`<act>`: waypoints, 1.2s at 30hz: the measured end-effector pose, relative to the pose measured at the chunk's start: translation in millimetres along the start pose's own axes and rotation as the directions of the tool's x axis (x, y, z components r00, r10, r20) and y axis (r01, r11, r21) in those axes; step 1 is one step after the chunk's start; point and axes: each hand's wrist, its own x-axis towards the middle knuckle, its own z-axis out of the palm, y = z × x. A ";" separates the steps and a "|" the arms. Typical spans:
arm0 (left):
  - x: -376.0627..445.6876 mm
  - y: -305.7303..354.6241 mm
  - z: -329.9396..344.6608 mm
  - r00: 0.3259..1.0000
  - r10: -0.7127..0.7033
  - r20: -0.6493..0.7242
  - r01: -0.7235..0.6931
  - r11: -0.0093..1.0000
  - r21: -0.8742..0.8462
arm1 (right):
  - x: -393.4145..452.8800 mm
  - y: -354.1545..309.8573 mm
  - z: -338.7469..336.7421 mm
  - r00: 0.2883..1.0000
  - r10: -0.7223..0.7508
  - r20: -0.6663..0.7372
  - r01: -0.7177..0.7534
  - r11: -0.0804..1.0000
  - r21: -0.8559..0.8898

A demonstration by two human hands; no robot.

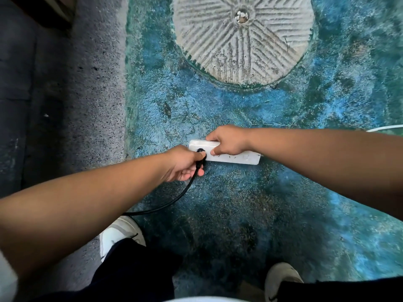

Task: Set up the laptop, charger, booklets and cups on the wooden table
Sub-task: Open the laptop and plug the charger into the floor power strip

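Observation:
A white power strip (pixel 237 158) lies flat on the blue-green floor. My right hand (pixel 229 140) presses down on its middle, fingers wrapped over the far edge and thumb on the top face. My left hand (pixel 184 164) grips the black charger plug (pixel 201 154), which sits at the socket on the strip's left end. The black charger cable (pixel 172 202) runs from the plug down and left toward my left shoe. The laptop, booklets, cups and wooden table are out of view.
A round grooved millstone (pixel 242 38) is set in the floor ahead. A grey speckled concrete strip (pixel 96 94) borders the left. The strip's white cord (pixel 386 127) leaves at the right edge. My white shoes (pixel 118 233) stand below.

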 end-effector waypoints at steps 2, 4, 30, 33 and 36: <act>1.9 3.7 -1.7 1.000 -0.013 0.000 0.013 0.999 0.038 | 5.7 1.2 -1.7 1.000 0.007 0.007 -0.007 1.000 -0.018; 2.9 8.4 -4.5 0.998 -0.046 0.034 0.043 0.996 0.083 | 9.6 2.3 -1.0 1.000 0.000 -0.007 0.000 0.999 -0.037; 14.6 87.7 -37.9 0.556 0.827 -0.081 -0.032 0.119 0.992 | -5.9 49.4 -15.5 0.859 0.287 -0.423 -0.386 0.907 -0.169; 10.1 90.2 -42.9 0.565 0.815 -0.132 -0.038 0.186 0.982 | -7.7 41.0 -33.3 0.835 0.282 -0.473 -0.401 0.900 -0.170; 5.3 85.6 -40.3 0.584 0.794 -0.166 -0.053 0.241 0.969 | -11.2 32.1 -42.4 0.812 0.292 -0.505 -0.416 0.897 -0.150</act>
